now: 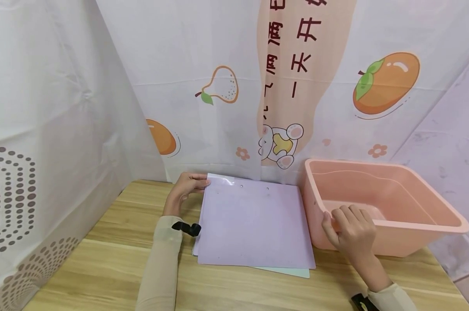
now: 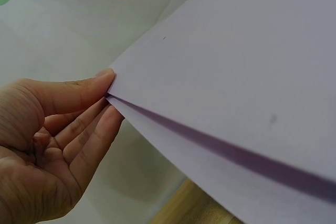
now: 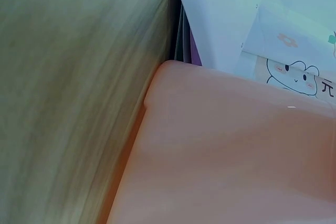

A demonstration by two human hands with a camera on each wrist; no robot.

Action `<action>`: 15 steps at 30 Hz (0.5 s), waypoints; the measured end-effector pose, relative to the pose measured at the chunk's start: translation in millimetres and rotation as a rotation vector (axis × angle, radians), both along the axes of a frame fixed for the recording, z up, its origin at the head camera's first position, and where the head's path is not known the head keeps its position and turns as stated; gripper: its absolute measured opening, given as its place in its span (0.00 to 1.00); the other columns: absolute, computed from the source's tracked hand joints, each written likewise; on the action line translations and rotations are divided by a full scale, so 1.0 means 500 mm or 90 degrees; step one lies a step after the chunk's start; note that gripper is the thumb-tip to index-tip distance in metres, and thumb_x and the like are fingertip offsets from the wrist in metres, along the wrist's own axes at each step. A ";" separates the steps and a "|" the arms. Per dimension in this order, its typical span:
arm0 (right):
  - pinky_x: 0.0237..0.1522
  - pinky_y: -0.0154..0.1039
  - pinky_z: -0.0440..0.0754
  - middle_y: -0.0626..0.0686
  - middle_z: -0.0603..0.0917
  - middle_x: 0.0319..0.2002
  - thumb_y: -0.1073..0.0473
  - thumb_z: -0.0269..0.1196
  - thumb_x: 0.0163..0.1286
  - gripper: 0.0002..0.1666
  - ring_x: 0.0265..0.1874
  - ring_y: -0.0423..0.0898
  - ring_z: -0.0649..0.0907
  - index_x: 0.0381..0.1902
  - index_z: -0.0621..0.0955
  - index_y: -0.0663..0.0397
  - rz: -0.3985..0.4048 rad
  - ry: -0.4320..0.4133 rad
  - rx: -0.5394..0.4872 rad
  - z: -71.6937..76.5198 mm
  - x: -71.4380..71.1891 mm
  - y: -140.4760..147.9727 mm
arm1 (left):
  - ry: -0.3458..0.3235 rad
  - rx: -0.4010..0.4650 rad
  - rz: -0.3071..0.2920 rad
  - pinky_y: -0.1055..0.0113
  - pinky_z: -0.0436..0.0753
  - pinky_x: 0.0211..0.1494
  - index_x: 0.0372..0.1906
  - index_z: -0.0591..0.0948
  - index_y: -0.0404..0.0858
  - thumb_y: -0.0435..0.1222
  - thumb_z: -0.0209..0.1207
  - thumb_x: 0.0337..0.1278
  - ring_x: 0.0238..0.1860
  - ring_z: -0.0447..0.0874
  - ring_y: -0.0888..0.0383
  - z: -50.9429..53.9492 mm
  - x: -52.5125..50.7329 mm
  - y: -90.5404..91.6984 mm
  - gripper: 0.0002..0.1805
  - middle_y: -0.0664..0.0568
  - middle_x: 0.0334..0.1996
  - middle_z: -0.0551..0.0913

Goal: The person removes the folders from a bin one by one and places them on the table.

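A lavender flat board (image 1: 254, 224) with two small round marks near its far edge lies on the table, beside the basin. Under it, a pale mint-green sheet (image 1: 296, 272) shows at the near side. My left hand (image 1: 188, 185) pinches the board's far left corner. In the left wrist view, that hand (image 2: 58, 140) has its thumb on the upper lavender layer (image 2: 236, 66), with a narrow gap above a second lavender layer (image 2: 173, 156). My right hand (image 1: 353, 231) grips the near left rim of a pink plastic basin (image 1: 413, 237), fingers curled over the edge.
The wood-grain table (image 1: 114, 268) extends to the left and front. Behind stands a white printed curtain (image 1: 188, 43) with fruit pictures. The right wrist view has the basin's side (image 3: 226, 145) close up, with several board edges (image 3: 184, 40) beyond it.
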State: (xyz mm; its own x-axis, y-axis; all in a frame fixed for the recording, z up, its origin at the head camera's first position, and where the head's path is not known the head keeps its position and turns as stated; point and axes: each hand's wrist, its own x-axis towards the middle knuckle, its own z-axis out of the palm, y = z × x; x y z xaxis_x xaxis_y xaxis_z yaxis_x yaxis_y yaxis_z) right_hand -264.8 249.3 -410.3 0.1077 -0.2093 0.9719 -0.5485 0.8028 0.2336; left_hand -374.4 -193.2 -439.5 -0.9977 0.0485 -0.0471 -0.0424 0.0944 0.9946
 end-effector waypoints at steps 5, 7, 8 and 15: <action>0.15 0.44 0.55 0.52 0.64 0.11 0.53 0.55 0.70 0.27 0.11 0.51 0.61 0.12 0.69 0.60 0.003 -0.002 0.001 0.000 0.000 0.000 | -0.003 -0.011 0.004 0.63 0.89 0.47 0.61 0.79 0.23 0.30 0.68 0.61 0.32 0.87 0.67 -0.003 -0.003 -0.001 0.25 0.51 0.40 0.90; 0.15 0.44 0.55 0.52 0.64 0.11 0.54 0.55 0.69 0.26 0.11 0.51 0.61 0.12 0.69 0.60 0.006 -0.001 0.001 0.000 0.000 0.000 | -0.009 -0.012 0.008 0.62 0.89 0.49 0.60 0.80 0.23 0.30 0.68 0.61 0.32 0.87 0.66 -0.005 -0.005 -0.001 0.24 0.51 0.40 0.89; 0.15 0.44 0.55 0.52 0.64 0.11 0.54 0.55 0.68 0.26 0.11 0.51 0.61 0.12 0.69 0.60 0.008 -0.001 0.000 0.000 0.000 0.000 | -0.010 -0.012 0.009 0.61 0.89 0.50 0.60 0.80 0.23 0.30 0.68 0.61 0.32 0.88 0.66 -0.006 -0.005 -0.001 0.24 0.51 0.40 0.89; 0.15 0.45 0.55 0.52 0.63 0.11 0.54 0.55 0.68 0.26 0.11 0.51 0.60 0.12 0.69 0.60 0.006 0.001 -0.003 -0.001 0.000 -0.001 | -0.019 0.012 0.013 0.62 0.90 0.46 0.59 0.79 0.20 0.29 0.69 0.60 0.30 0.89 0.64 -0.010 -0.008 0.002 0.25 0.52 0.35 0.90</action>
State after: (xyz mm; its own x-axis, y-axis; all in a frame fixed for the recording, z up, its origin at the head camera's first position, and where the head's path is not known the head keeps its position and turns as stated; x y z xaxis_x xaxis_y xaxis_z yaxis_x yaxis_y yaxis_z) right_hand -264.8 248.8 -410.9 0.1103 -0.2043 0.9727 -0.5554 0.7989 0.2308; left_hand -378.4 -192.1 -444.3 -0.9966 0.0293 -0.0767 -0.0744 0.0740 0.9945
